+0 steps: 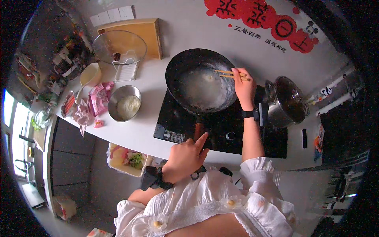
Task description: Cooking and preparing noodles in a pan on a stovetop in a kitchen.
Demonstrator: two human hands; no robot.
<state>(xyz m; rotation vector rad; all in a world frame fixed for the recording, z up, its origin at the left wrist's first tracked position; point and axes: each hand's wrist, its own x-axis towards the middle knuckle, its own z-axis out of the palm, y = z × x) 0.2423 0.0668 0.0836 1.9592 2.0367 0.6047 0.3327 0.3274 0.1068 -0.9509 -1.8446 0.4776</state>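
Wooden chopsticks (pixel 229 73) are held in my right hand (pixel 245 87), their tips over the right side of a dark wok (pixel 177 86). Cloudy, whitish liquid (pixel 198 90) fills the wok's bottom, with a small pale lump (pixel 208 77) near the chopstick tips. Toward me, the wok's wooden handle (pixel 199 130) runs into my left hand (pixel 187 157), which is closed around its end with the index finger stretched out. Under the wok is a black glass cooktop (pixel 217 143) with a round knob (pixel 230 136).
Left of the cooktop stands a steel bowl (pixel 112 111) holding a white mass (pixel 129 106). Beyond it are pink packaging (pixel 99 99), a cream ladle (pixel 90 74) and a glass lid (pixel 130 38) on a white rack (pixel 125 72). A lidded steel pot (pixel 282 109) stands right. Below the counter sits a bin (pixel 127 167).
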